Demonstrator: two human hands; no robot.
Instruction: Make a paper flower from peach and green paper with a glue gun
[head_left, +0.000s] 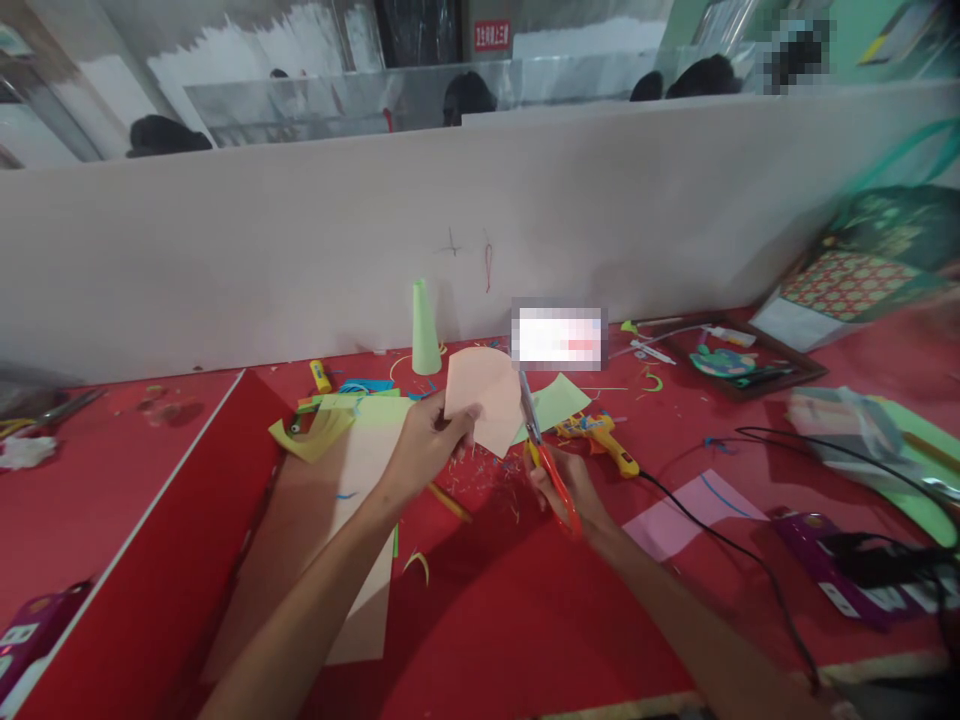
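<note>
My left hand [439, 432] pinches a peach-coloured piece of paper [486, 395] with a rounded top edge, holding it up above the table. In my right hand [574, 485] is a pair of scissors [553, 470] with red-orange handles, the blades pointing up along the right edge of the paper. Behind the paper lies a light green sheet [559, 403]. A pale green paper cone [424, 335] stands upright just behind my left hand. Close to the right hand rests a yellow glue gun [611, 445] with a black cord.
A red divider [165, 540] runs along the left, beside large peach sheets [367, 610]. Pink paper [694, 515], a purple box [832, 570] and a brown tray [795, 372] lie right. Paper scraps litter the red table; a white partition [300, 250] closes the back.
</note>
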